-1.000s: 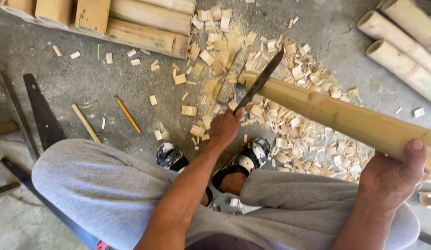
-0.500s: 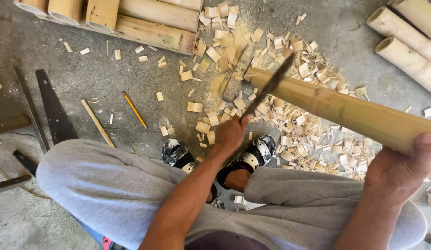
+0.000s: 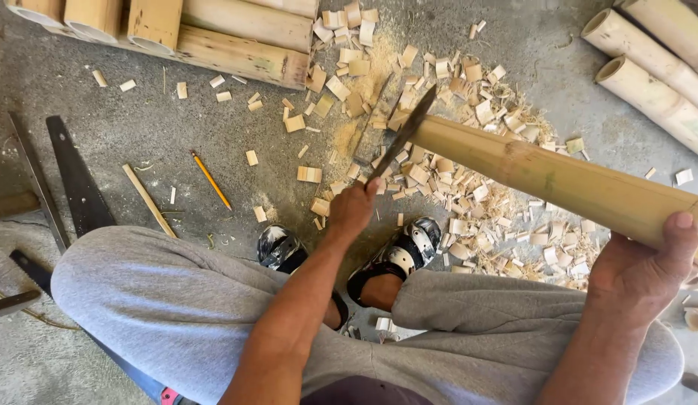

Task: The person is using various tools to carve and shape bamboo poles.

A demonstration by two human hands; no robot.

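Bamboo pole (image 3: pixel 559 180): pale yellow-green, long, lying slantwise from the picture's centre down to the right edge, its near end raised off the concrete floor (image 3: pixel 139 127) and gripped from below by the right hand (image 3: pixel 645 259), thumb over the upper side, forearm rising from the lower right. Left hand (image 3: pixel 355 210): closed around the handle of a dark chopping blade (image 3: pixel 404 135), arm stretched forward between the knees, the blade angled up and right with its tip at the pole's far cut end. Person seated, in grey trousers (image 3: pixel 176 307), with black-and-white sandals (image 3: pixel 398 259) planted on the floor just under the pole. Bamboo chips (image 3: pixel 469 195): a dense scatter beneath and beyond the pole's far end, thinning towards the left. Stacked bamboo lengths (image 3: pixel 236 49) along the top left edge; two hollow bamboo tubes (image 3: pixel 649 82) at the top right, open ends facing inward. On the left floor: an orange pencil (image 3: pixel 211 180), a thin bamboo strip (image 3: pixel 146 199), and a dark handsaw blade (image 3: pixel 77 180) near the left knee. Bare floor lies between the pencil and the stacked lengths; the right side is crowded by pole, chips and tubes.
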